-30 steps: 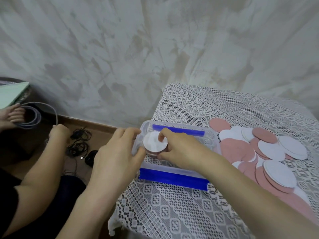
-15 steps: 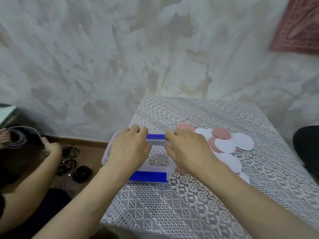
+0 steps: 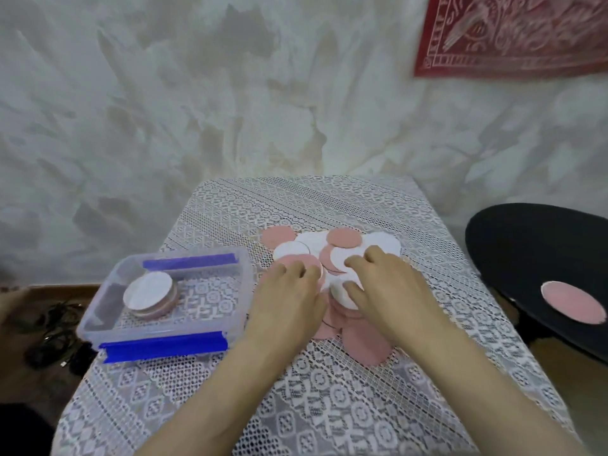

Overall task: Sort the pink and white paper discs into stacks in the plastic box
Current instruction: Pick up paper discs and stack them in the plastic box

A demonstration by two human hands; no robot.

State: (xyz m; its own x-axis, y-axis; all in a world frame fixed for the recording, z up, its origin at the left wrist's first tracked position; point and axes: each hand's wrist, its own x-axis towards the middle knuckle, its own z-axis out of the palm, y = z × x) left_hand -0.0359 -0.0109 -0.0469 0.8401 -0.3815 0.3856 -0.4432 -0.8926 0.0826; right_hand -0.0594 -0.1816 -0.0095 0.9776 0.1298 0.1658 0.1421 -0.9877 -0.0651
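A clear plastic box (image 3: 98, 319) with blue clasps stands at the table's left edge. Inside it, at the left, lies a stack of discs (image 3: 150, 295) with a white one on top. A loose pile of pink and white paper discs (image 3: 332, 255) covers the table's middle. My left hand (image 3: 289, 297) rests palm down on the pile's left side, fingers on a pink disc. My right hand (image 3: 385, 287) lies on the pile's right side, with its fingertips on a white disc (image 3: 342, 292). Neither hand has lifted a disc.
A white lace cloth (image 3: 329, 406) covers the small table, which stands against a mottled wall. A black round seat (image 3: 539, 258) at the right carries one pink disc (image 3: 572, 306). Dark cables (image 3: 56, 327) lie on the floor at the left.
Both hands have left the box and moved right onto the loose pile. The disc stack now sits in the box. The view has swung to the right.
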